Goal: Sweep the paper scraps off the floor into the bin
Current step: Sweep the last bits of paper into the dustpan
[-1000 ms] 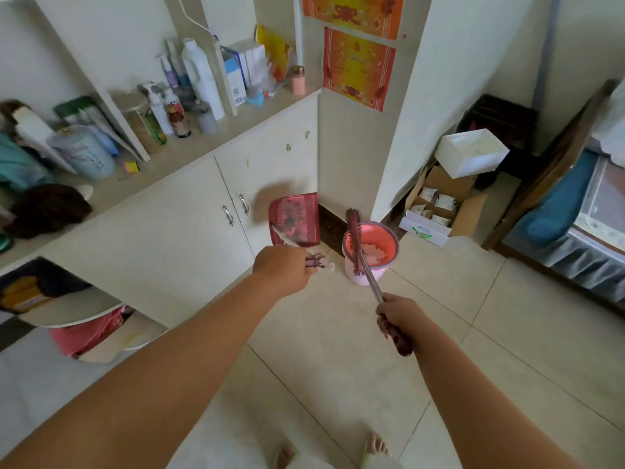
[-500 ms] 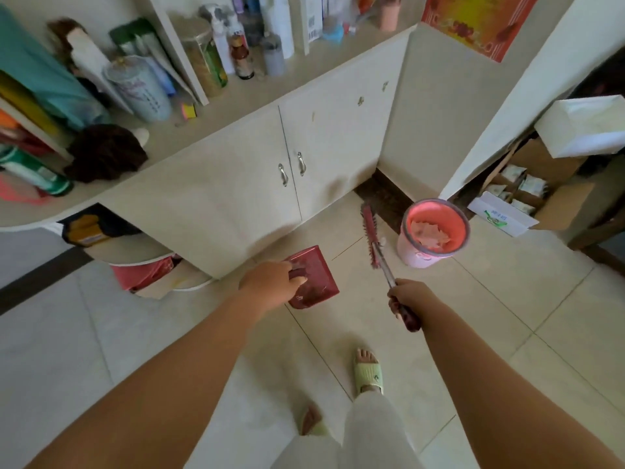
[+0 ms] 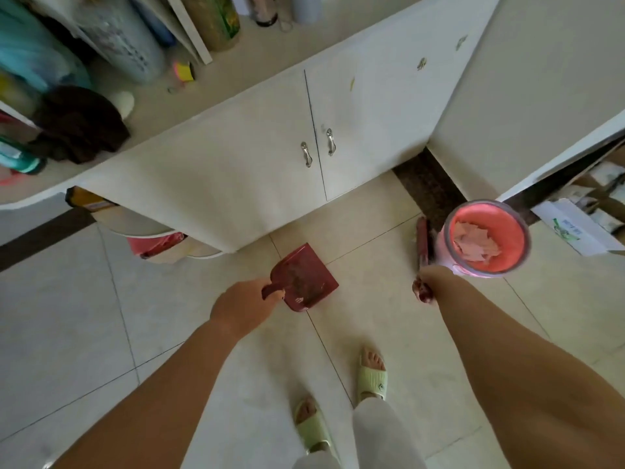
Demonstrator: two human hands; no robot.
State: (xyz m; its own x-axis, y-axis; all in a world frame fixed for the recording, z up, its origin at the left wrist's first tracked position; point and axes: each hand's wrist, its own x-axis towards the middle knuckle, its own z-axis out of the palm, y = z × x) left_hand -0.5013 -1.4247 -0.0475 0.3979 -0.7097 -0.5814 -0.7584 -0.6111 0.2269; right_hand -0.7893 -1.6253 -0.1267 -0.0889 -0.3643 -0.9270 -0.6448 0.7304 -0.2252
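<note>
paper scraps (image 3: 475,243) lie inside the pink bin (image 3: 449,252), which stands upright on the floor (image 3: 389,319) at the right, near the dark strip by the wall corner; its open mouth faces up. hand brush (image 3: 422,240) is just left of the bin, touching or nearly touching its side; long axis runs roughly away from the person, bristle end far, handle end near. right hand (image 3: 426,284) is curled round the brush handle, fingers mostly hidden behind the wrist. red dustpan (image 3: 304,277) is low over the floor or on it, can't tell which, w/ its flat lip pointing away and to the right, handle toward the person. left hand (image 3: 241,308) grips that handle. white cabinet (image 3: 236,157) w/ two metal door pulls is behind the pan. green slippers (image 3: 372,377) on the feet below.
</note>
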